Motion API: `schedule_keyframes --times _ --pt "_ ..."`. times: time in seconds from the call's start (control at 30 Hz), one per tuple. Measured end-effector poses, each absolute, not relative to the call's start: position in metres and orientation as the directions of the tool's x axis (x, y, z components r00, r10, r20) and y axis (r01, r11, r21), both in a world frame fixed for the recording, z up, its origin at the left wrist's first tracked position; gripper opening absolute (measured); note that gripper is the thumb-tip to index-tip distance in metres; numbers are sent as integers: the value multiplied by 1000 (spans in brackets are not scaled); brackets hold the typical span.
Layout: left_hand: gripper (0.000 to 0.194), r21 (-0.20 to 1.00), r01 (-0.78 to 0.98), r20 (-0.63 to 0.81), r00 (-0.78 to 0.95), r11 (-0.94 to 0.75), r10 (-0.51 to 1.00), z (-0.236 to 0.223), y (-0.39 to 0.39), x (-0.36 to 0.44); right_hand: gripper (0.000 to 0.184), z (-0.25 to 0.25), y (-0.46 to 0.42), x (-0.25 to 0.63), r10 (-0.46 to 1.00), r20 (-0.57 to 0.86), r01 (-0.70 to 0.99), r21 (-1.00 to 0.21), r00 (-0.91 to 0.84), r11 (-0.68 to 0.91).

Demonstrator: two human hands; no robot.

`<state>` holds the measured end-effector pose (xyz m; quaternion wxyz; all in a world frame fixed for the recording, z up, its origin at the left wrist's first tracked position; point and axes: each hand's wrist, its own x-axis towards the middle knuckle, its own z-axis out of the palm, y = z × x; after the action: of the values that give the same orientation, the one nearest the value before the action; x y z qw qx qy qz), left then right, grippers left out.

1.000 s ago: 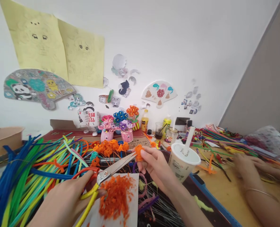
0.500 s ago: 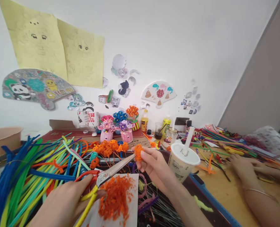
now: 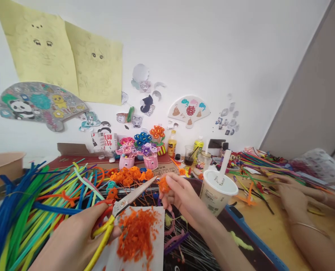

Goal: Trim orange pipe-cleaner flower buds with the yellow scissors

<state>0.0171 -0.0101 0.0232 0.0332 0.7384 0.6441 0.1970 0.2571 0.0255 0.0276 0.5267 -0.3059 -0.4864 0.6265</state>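
Note:
My left hand is closed round the handles of a pair of scissors, red and yellow with metal blades pointing up and right. Between the fingers of my right hand is a small fuzzy orange pipe-cleaner flower. The blade tips end just left of this flower, apart from it. Below both hands lies a heap of orange fuzz clippings on a sheet of white paper. More orange pipe-cleaner flowers sit behind the scissors.
Loose coloured pipe cleaners spread across the left. A lidded drink cup with a straw stands beside my right forearm. At the right, another person's hands rest over the wooden table. Potted pipe-cleaner flowers and bottles line the back.
The scissors have come slightly left and their tips have drawn away from the orange flower. My right hand has turned the flower a little. The other person's hands have shifted.

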Motion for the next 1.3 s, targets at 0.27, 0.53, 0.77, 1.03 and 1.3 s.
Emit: schedule_keyframes --times 0.27,0.53,0.77,1.03,1.3 --pt "40 100 988 281 87 -119 956 22 -10 16 39 25 25 256 963 110 -271 -962 -245 41" --pt "34 -32 989 293 144 -141 945 7 -7 -3 40 29 26 261 971 151 -214 -971 -187 110" --pt "39 -27 985 285 173 -172 943 2 -8 -6 45 31 24 260 949 231 -167 -966 -213 198" --pt "47 10 984 244 170 -178 955 5 -4 -3 38 32 22 262 923 291 -157 -953 -251 258" --pt "44 42 986 143 153 -160 978 12 -4 2 36 31 23 265 905 317 -170 -945 -284 278"
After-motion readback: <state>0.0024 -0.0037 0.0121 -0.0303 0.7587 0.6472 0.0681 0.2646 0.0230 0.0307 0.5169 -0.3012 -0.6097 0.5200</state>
